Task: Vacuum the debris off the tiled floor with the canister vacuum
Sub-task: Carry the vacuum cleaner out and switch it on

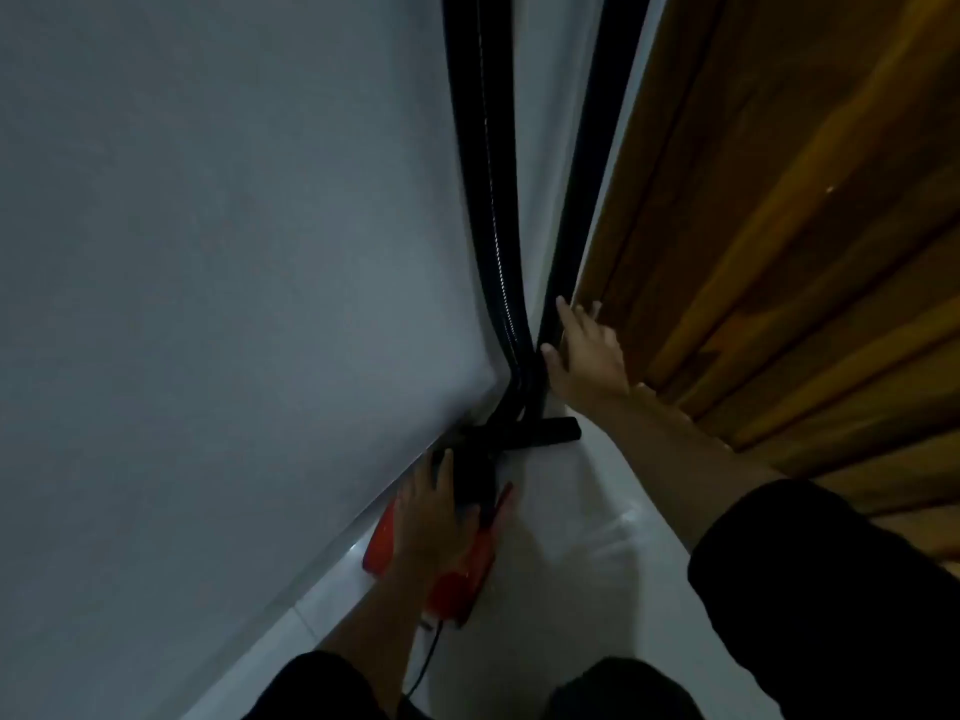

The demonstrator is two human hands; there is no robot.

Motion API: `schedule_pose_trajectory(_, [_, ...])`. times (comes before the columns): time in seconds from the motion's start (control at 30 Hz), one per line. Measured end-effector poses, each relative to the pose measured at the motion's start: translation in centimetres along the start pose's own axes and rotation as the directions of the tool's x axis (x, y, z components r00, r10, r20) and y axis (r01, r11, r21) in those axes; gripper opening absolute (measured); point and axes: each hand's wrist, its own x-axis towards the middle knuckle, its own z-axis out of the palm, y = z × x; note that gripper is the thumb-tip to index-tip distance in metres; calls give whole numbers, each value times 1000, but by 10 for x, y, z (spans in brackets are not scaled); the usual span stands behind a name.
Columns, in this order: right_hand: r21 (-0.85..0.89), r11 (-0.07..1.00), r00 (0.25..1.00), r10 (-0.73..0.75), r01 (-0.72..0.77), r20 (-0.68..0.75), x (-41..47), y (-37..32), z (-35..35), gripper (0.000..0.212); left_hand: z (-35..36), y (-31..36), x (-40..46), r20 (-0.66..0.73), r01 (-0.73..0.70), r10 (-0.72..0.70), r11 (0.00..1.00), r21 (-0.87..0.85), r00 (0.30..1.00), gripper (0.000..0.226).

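Looking down into a dim corner. Sitting on the white tiled floor (571,537) against the left wall (208,252): the red vacuum (457,579), its cord (423,667) trailing near. Resting on top of the vacuum at its black front part: the left hand (428,504), fingers curled over that part, though whether truly gripping it cannot be told. Rising from the vacuum up the corner: the ribbed black hose (491,200). Standing just right of the hose: the black wand (587,174), with its floor head (540,433) lying flat on the tiles at the far end. Reaching to the wand low down: the right hand (587,350), fingers spread and loose, touching the wand, not wrapped around it. Standing at right: a brown wooden door (779,252).
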Motion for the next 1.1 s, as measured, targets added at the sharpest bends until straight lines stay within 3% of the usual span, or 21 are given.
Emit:
schedule_pose_trajectory(0.2, [38, 989, 951, -128, 145, -282, 19, 32, 63, 62, 66, -27, 26, -142, 51, -65, 994, -98, 988, 68])
schedule_pose_trajectory(0.4, [185, 949, 891, -156, 255, -426, 29, 30, 91, 61, 86, -28, 34, -299, 35, -62, 995, -97, 952, 53])
schedule_pose_trajectory(0.5, [295, 925, 899, -98, 241, -427, 23, 22, 89, 67, 85, -30, 33, -290, 7, -37, 995, -102, 956, 53])
schedule_pose_trajectory(0.67, [379, 891, 922, -98, 248, -374, 20, 19, 80, 93, 78, -31, 34, -266, 2, -24, 996, -84, 964, 53])
schedule_pose_trajectory(0.93, [344, 920, 965, -106, 187, -242, 20, 14, 76, 133, 79, -30, 36, -303, 5, -32, 996, -91, 952, 50])
schedule_pose_trajectory(1.1, [414, 889, 949, -64, 196, -310, 36, 11, 87, 136, 79, -28, 39, -296, 31, -46, 998, -56, 954, 51])
